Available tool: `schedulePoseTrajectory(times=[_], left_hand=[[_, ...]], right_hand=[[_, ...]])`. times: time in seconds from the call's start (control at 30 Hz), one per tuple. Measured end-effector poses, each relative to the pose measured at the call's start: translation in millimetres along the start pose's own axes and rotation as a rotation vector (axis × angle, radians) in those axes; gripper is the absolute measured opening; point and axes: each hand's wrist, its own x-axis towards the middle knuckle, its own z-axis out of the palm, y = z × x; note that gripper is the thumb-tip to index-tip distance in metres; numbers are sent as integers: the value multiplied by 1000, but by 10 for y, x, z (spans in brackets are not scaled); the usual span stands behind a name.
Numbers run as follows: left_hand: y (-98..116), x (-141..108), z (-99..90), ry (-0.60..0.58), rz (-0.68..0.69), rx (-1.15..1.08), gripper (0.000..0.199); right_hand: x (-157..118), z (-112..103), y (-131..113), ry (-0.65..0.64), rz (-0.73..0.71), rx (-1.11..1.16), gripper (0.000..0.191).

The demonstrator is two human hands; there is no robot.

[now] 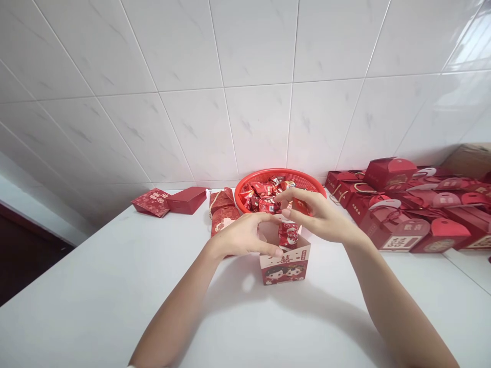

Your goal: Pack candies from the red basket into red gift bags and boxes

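Observation:
A small pink-and-red gift box (pixel 285 270), printed with two cartoon figures, stands upright on the white table with its top open. My left hand (pixel 247 235) is closed on its left side, thumb over the front panel and fingers toward the back. A red wrapped candy (pixel 288 234) with a pale character on it is in the box's mouth, partly behind the front wall. Just above it is my right hand (pixel 320 214), thumb and fingers apart with nothing visible held between them. Behind the hands, a red plastic basket (pixel 241 188) holds many wrapped candies (pixel 264 190).
Red gift boxes (pixel 399 225) are stacked along the right side, with a brown cardboard box (pixel 470 161) behind them. Left of the basket lies a red patterned bag (pixel 222 217) with a cord. Two red boxes (pixel 187 200) sit farther left. A tiled wall (pixel 257 133) bounds the table's back.

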Motion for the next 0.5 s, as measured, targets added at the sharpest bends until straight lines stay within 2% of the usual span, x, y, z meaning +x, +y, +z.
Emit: schedulePoseTrajectory(times=[0.13,0.23,0.3,0.43,0.5], left_hand=[[19,-3,-21,-60,-107,35,64],[26,5,-20,-91,-104,-6,51],[21,13,-11,-90,-78,-32,46],[-7,26,7,-129,-64,-103,37],[-21,29,8,-119,-55,-93,39]], right_hand=[[-5,21,15,-121,-48,148,21],[6,82,66,-345,-77,87,19],[15,126,100,-434,-89,27,22],[17,151,105,-357,-90,96,24],[9,123,75,-326,-95,138,23]])
